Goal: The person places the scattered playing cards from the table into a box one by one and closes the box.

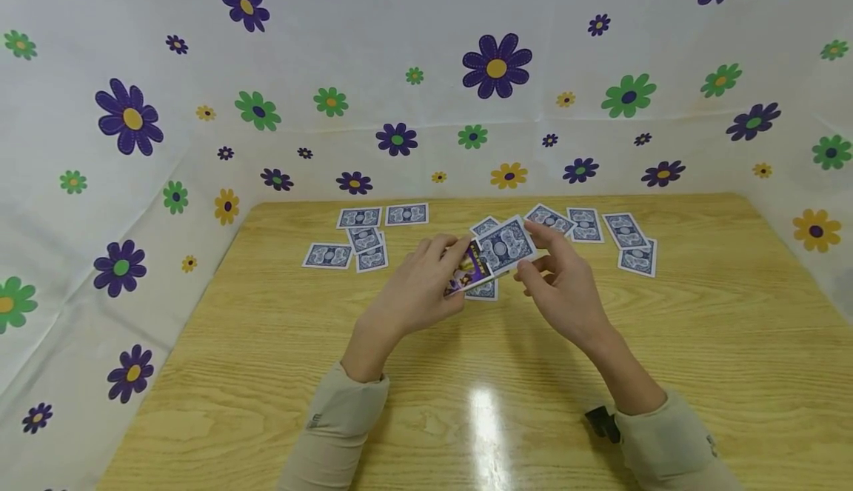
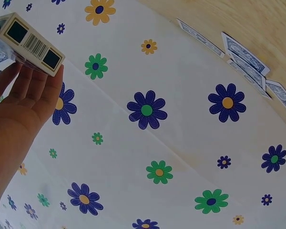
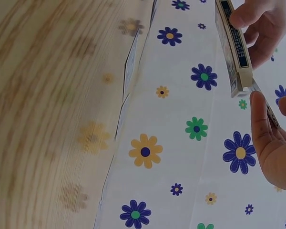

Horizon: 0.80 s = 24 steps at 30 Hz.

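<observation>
The left hand (image 1: 416,281)'s fingers curl round the card box (image 1: 469,270) above the tabletop (image 1: 266,380), seemingly bracing it, while the right hand (image 1: 566,291)'s fingers, nearly together, pinch a blue-backed card (image 1: 504,246) at the box's end, apparently to control its angle

This is a small screened corner; of a home or an office, I cannot tell. Creased, flowered cloth (image 1: 400,24) stands beyond the left hand (image 1: 416,284) and right hand (image 1: 566,291), also at both sides, around a wooden bench (image 1: 253,372).
</observation>
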Each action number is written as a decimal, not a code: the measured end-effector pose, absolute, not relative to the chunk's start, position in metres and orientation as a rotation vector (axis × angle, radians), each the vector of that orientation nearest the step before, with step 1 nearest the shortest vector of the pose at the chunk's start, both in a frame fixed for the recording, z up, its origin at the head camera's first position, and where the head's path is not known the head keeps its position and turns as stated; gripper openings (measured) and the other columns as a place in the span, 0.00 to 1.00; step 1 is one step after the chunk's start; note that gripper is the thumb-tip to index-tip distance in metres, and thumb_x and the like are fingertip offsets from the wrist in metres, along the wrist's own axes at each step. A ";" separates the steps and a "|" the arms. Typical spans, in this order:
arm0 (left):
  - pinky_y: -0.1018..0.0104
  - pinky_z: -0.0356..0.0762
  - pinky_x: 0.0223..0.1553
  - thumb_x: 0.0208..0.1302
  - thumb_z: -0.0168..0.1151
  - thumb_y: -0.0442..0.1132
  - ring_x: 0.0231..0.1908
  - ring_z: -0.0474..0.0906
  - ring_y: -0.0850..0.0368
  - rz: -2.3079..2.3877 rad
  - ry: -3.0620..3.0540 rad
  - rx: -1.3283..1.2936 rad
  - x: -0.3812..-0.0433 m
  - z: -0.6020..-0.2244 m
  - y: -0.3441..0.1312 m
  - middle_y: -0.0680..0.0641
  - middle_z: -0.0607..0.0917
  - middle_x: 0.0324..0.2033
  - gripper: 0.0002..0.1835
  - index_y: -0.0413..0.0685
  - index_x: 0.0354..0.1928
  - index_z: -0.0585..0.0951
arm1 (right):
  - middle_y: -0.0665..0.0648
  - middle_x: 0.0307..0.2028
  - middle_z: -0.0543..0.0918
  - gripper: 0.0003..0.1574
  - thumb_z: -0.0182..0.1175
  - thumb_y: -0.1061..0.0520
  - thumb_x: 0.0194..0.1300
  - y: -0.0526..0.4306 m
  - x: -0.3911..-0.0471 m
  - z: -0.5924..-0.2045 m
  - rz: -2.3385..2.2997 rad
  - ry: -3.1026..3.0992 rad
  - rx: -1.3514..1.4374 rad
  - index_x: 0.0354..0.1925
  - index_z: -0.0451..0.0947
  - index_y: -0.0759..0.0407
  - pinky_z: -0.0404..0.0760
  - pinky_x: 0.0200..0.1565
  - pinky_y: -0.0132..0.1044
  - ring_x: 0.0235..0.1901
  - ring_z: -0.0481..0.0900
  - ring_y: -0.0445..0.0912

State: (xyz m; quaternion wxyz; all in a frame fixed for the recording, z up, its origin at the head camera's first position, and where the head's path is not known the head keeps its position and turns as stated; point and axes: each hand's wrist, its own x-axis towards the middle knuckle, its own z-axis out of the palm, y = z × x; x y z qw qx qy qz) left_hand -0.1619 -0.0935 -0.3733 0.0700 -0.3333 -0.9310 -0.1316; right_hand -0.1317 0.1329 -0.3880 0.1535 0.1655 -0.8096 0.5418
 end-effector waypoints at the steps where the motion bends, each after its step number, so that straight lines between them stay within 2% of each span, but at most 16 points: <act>1: 0.54 0.72 0.62 0.58 0.66 0.41 0.59 0.70 0.48 -0.396 -2.803 -1.000 -0.162 -0.373 -0.094 0.41 0.72 0.62 0.43 0.44 0.75 0.61 | 0.65 0.58 0.75 0.33 0.56 0.67 0.69 0.133 -0.131 -0.388 1.553 -2.324 0.475 0.71 0.64 0.61 0.84 0.31 0.32 0.32 0.83 0.46; 6: 0.55 0.73 0.61 0.58 0.66 0.42 0.58 0.70 0.49 -0.393 -2.801 -1.003 -0.162 -0.374 -0.094 0.41 0.71 0.63 0.43 0.45 0.75 0.61 | 0.65 0.56 0.75 0.33 0.56 0.67 0.69 0.133 -0.130 -0.388 1.550 -2.333 0.478 0.70 0.65 0.61 0.84 0.30 0.32 0.31 0.82 0.41; 24: 0.55 0.75 0.57 0.59 0.65 0.42 0.56 0.71 0.49 -0.387 -2.792 -1.018 -0.162 -0.374 -0.092 0.41 0.72 0.61 0.43 0.44 0.75 0.61 | 0.62 0.54 0.77 0.34 0.57 0.66 0.69 0.131 -0.129 -0.387 1.549 -2.385 0.510 0.71 0.64 0.59 0.80 0.25 0.32 0.31 0.81 0.47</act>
